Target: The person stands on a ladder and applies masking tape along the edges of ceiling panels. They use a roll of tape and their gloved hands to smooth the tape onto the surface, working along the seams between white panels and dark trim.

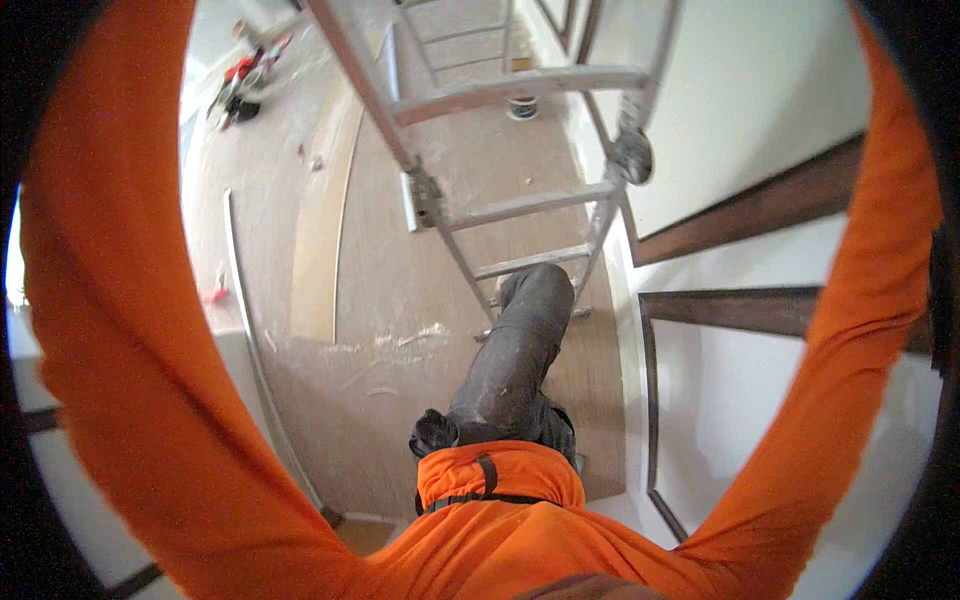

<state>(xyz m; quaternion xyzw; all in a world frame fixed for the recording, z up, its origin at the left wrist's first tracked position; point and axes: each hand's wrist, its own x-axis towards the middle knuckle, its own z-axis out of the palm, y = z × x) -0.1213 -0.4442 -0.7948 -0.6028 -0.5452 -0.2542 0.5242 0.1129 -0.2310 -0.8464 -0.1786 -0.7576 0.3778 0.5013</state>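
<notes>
Both my arms, in orange sleeves, reach up past the top of the picture, so neither hand shows; what they hold or touch is hidden. The left sleeve (pixel 120 300) curves along the left side, the right sleeve (pixel 860 320) along the right. Directly before me stands a metal folding ladder (pixel 530 206), its rails marked with pale smears and a round dark hinge (pixel 630 157) on the right rail. One of my legs, in dark grey trousers (pixel 510 370), is bent with the knee at a low rung. The foot is mostly hidden behind the knee.
Dark brown trim (pixel 750 205) crosses the white wall at right. A small bucket (pixel 522 107) stands beyond the ladder. On the dusty floor lie a tan board (pixel 322 240), a long thin strip (pixel 240 270) and, far left, a pile of tools and red items (pixel 245 78).
</notes>
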